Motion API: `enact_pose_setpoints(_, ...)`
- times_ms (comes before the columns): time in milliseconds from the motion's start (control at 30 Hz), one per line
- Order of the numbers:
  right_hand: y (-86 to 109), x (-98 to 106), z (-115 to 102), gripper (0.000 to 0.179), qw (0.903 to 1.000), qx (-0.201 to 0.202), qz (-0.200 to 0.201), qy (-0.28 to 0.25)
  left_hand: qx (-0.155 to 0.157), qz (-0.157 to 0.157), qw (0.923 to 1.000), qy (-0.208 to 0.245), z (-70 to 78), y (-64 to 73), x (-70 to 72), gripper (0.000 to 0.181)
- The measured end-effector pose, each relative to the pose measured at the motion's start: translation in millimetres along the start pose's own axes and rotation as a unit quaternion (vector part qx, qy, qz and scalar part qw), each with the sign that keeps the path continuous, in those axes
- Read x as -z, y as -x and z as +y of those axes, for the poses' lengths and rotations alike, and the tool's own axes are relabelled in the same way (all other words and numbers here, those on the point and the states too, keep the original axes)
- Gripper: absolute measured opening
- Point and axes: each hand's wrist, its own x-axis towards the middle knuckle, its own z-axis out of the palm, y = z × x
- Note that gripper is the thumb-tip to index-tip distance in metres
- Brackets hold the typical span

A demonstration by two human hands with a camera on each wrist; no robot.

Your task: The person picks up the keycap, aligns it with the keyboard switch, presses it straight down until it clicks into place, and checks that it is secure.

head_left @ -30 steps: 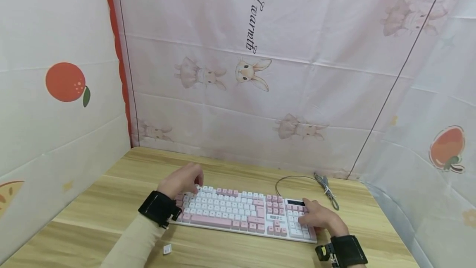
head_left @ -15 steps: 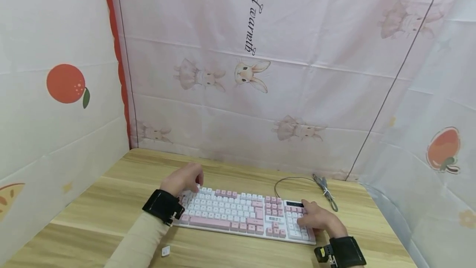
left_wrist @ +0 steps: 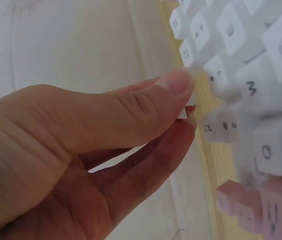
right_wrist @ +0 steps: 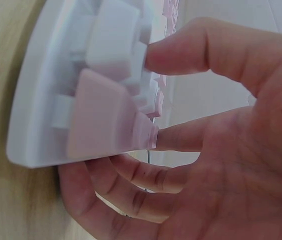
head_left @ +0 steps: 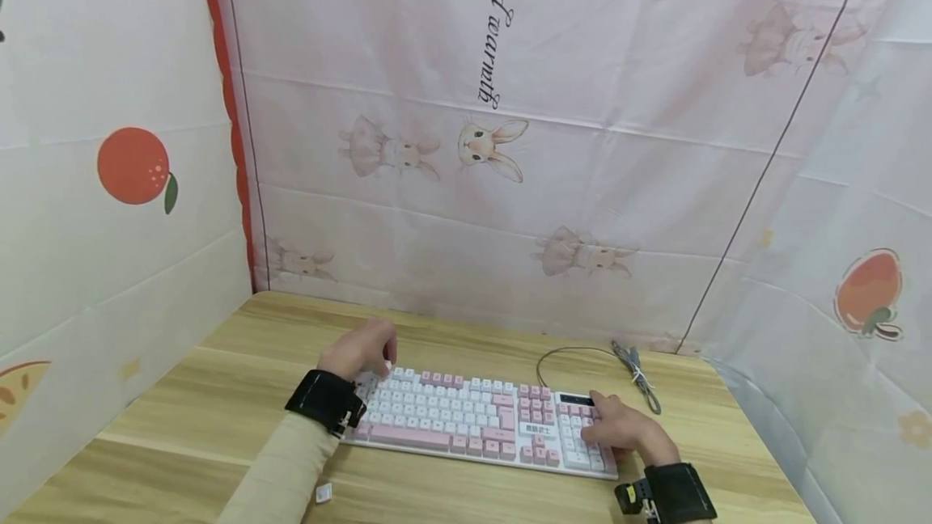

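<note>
A white and pink keyboard (head_left: pixel 429 411) lies on the wooden table. At its upper left corner, my left hand (head_left: pixel 360 348) has thumb and fingertips brought together in a pinch. In the left wrist view, those fingertips (left_wrist: pixel 179 81) meet right beside the top row keys, around a keycap almost wholly hidden by them. My right hand (head_left: pixel 624 424) grips the keyboard's right end. Its thumb (right_wrist: pixel 175 56) lies on the number pad keys, while other fingers (right_wrist: pixel 136 192) curl under the edge. A loose white keycap (head_left: pixel 324 493) rests on the table near the left forearm.
A grey cable (head_left: pixel 635 370), bundled with a tie, lies behind the keyboard's right end. Printed fabric walls (head_left: pixel 437 225) enclose the table (head_left: pixel 204 403) at the back and both sides. Black camera bands (head_left: pixel 320 401) wrap both wrists.
My left wrist and forearm have swung slightly to the right, while the left fingertips stay at the same keyboard corner. The right hand keeps its grip on the keyboard's end.
</note>
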Motion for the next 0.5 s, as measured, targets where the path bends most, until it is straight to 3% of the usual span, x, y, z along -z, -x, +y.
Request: enact_pose_setpoints(500,-0.2,0,-1,0.086,0.9999,-0.003,0.004,0.009,0.015,0.000,0.9995,-0.026,1.3,-11.1,-8.9,0.020)
